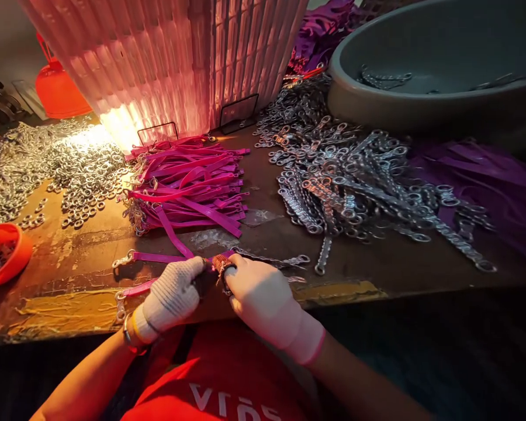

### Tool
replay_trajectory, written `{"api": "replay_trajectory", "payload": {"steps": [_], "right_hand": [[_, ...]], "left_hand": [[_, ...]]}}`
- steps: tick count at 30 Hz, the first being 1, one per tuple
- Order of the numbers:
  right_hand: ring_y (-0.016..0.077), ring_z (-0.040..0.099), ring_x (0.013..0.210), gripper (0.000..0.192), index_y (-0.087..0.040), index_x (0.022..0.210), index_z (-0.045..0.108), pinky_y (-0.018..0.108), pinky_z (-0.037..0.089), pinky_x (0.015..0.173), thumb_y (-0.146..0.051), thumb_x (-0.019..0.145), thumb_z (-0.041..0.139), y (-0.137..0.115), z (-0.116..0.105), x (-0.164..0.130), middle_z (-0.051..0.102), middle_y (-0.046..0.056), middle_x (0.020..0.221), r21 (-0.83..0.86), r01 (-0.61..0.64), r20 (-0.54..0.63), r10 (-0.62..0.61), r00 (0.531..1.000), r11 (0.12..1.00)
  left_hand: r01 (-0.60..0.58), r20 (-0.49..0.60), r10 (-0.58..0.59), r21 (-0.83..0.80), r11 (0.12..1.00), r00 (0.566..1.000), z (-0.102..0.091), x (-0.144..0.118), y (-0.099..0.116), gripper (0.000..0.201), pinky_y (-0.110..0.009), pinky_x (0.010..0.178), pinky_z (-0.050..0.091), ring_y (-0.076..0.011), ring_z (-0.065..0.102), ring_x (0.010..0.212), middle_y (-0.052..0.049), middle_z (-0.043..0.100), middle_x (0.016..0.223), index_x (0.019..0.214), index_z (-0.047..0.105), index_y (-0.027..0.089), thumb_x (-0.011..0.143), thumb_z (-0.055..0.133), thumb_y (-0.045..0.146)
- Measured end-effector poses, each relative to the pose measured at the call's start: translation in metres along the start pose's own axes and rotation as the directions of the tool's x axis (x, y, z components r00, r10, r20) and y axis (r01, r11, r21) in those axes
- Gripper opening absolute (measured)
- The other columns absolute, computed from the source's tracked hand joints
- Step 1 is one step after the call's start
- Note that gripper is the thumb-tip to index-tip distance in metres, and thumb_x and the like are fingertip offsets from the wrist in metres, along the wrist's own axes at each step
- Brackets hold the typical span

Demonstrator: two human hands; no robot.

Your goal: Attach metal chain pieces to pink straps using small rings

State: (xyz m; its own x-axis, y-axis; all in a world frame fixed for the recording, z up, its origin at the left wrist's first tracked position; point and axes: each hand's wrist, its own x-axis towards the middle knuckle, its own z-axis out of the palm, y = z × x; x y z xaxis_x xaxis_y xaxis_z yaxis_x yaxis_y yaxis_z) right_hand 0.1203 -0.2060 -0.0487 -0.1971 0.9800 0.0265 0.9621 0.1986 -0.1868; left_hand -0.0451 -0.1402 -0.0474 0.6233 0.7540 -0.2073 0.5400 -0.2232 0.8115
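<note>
My left hand (173, 298), in a white knitted glove, is closed in a pinch on a purple strap (231, 255) at the table's front edge. Close beside it, my right hand (263, 292), in a smooth white glove with reddish-brown wrapping on a fingertip, pinches the same strap; its exact grip is partly hidden. Left of the hands lies another pink-purple strap (158, 257) with a metal chain link piece (123, 259) at its end. A second linked strap (138, 288) runs under my left wrist. Behind my right fingers rests a twisted metal chain (284, 259).
A pile of magenta straps (193, 187) lies ahead. Small metal links (83, 175) heap at left, near a red bowl (15, 263). Metal chains (337, 181) spread at right below a grey basin (421, 105). A translucent ribbed panel (170, 64) stands behind, beside a red lamp (61, 88).
</note>
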Motion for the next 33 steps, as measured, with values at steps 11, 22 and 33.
{"api": "replay_trajectory", "payload": {"steps": [11, 22, 33], "right_hand": [[0.0237, 0.071, 0.085, 0.024, -0.016, 0.105, 0.065, 0.028, 0.044, 0.067, -0.015, 0.083, 0.055, 0.001, 0.000, 0.006, 0.075, 0.011, 0.094, 0.082, -0.265, 0.321, 0.226, 0.920, 0.961], [0.0257, 0.071, 0.073, 0.015, -0.012, 0.091, 0.067, 0.029, 0.032, 0.054, -0.019, 0.086, 0.055, 0.007, 0.018, -0.011, 0.072, 0.013, 0.076, -0.019, -0.027, 0.286, 0.032, 0.958, 0.999], [0.0301, 0.057, 0.112, 0.032, -0.013, 0.106, 0.072, 0.042, 0.046, 0.089, -0.010, 0.076, 0.060, 0.101, 0.014, -0.040, 0.068, 0.015, 0.118, -0.070, -0.070, -0.060, 0.066, 0.996, 0.995]], "left_hand": [[-0.013, -0.010, 0.012, -0.140, 0.990, 1.000, 0.016, 0.000, -0.027, 0.017, -0.022, 0.066, 0.042, -0.0141, 0.054, 0.069, -0.001, 0.065, 0.073, 0.078, 0.068, 0.015, 0.087, 0.054, 0.021], [-0.160, 0.234, 0.102, 0.247, 0.956, 0.967, 0.005, 0.007, -0.025, 0.040, -0.026, 0.074, 0.046, -0.0200, 0.066, 0.083, -0.004, 0.074, 0.095, 0.095, 0.072, 0.021, 0.074, 0.042, 0.004], [0.078, -0.395, 0.065, 0.334, 0.939, 0.916, -0.089, -0.029, -0.060, 0.024, -0.040, 0.090, 0.047, -0.0272, 0.063, 0.097, -0.005, 0.070, 0.103, 0.103, 0.071, 0.024, 0.083, 0.059, 0.028]]}}
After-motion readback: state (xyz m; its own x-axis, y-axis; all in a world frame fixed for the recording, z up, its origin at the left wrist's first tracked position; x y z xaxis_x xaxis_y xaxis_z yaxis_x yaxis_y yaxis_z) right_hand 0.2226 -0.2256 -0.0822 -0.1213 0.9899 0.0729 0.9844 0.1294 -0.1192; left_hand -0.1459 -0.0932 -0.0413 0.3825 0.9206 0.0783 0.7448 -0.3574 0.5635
